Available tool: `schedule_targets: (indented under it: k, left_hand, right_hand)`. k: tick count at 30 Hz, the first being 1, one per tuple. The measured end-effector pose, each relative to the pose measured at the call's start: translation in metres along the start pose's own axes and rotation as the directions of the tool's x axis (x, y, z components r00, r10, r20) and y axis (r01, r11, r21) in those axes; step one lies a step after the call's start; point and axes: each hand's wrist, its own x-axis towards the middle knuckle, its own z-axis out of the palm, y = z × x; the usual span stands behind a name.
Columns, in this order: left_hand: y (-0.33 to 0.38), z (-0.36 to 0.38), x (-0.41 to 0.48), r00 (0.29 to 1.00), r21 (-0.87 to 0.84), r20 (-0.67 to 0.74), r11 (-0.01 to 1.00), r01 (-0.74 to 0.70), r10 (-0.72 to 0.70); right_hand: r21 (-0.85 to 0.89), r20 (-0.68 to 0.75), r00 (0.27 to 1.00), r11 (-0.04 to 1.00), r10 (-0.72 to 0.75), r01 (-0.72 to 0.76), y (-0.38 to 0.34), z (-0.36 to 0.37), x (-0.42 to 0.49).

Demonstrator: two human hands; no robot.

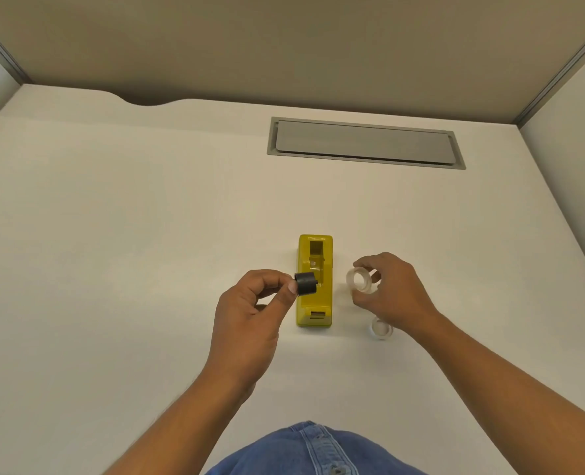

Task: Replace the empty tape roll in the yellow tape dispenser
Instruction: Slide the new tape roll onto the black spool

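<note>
The yellow tape dispenser sits on the white desk, its roll bay open with nothing in it. My left hand pinches a black spindle hub between thumb and fingers, held just over the dispenser's left side. My right hand holds a clear tape roll by its rim, just right of the dispenser. A second small white ring, apparently a tape core, lies on the desk below my right wrist, partly hidden by it.
A grey cable-tray lid is set flush into the desk further back. Beige partition walls close the desk at the back and sides. My denim shirt shows at the bottom edge.
</note>
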Motion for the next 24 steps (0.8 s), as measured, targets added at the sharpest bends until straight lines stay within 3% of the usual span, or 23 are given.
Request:
schedule_targets:
  k: [6, 11, 15, 24]
  left_hand:
    - [0.003, -0.001, -0.006, 1.000, -0.019, 0.006, 1.000, -0.007, 0.007]
    - [0.007, -0.002, -0.013, 1.000, -0.024, 0.021, 1.000, -0.005, 0.005]
    - [0.009, -0.002, -0.019, 0.999, -0.022, 0.038, 1.000, -0.021, 0.022]
    - [0.007, -0.004, -0.031, 0.994, 0.008, 0.083, 0.998, -0.068, 0.067]
  right_hand:
    - [0.340, -0.031, 0.999, 0.939, -0.037, 0.046, -0.037, -0.026, -0.041]
    - [0.605, -0.005, 0.994, 0.791, -0.108, 0.089, -0.068, -0.043, -0.071]
    - [0.686, 0.011, 0.989, 0.721, -0.147, 0.099, -0.080, -0.046, -0.082]
    - [0.714, 0.048, 0.979, 0.692, -0.198, 0.105, -0.085, -0.040, -0.090]
